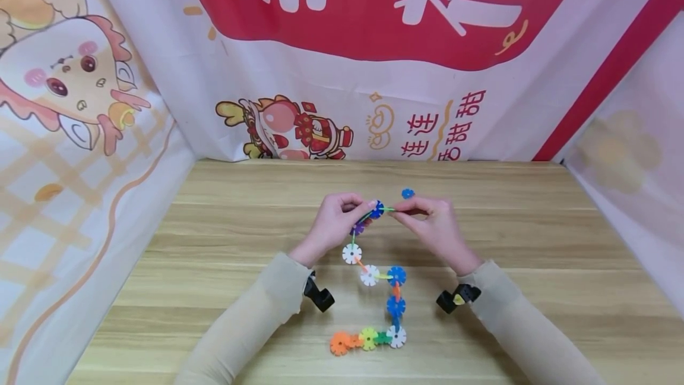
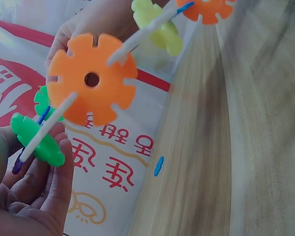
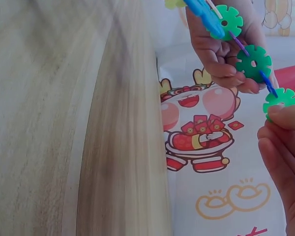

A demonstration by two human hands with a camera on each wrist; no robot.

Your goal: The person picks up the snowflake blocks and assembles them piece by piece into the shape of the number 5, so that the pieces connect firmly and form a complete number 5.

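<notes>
A chain of notched plastic discs, joined at right angles, runs from the table up to both hands. My left hand grips its upper end around a dark blue disc and a purple disc. To its right, my right hand pinches a green disc between thumb and fingers; it shows edge-on in the head view and is joined to the dark blue disc. Below hang white discs, then blue discs. An orange disc ends the lower row. Fingers partly hide the upper links.
A loose blue disc lies on the wooden table just beyond my right hand. Printed cloth walls the back and both sides. Black wrist cameras sit on both wrists, either side of the chain.
</notes>
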